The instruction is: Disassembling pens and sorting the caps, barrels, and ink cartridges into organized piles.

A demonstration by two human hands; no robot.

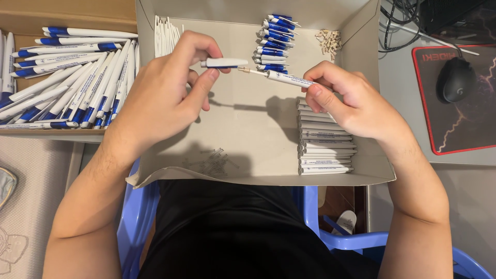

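Observation:
My left hand (165, 93) pinches a short white and blue pen cap piece (223, 63) between thumb and fingers. My right hand (346, 98) grips a white pen barrel (289, 78) whose refill tip points left toward the cap piece; a small gap separates the two parts. Both hands hover over a shallow grey cardboard box (258, 139) on my lap. Inside it lie a stack of white barrels (324, 150) at the right, white and blue cap pieces (275, 41) at the back, thin white refills (165, 36) at the back left, and small springs (214, 163) near the front.
A cardboard box of finished white and blue pens (62, 82) sits at the left. Small beige parts (329, 41) lie in the back right corner of the grey box. A black mouse (455, 78) rests on a red-edged mouse pad (460, 124) at the right. A blue plastic chair (336, 237) is below.

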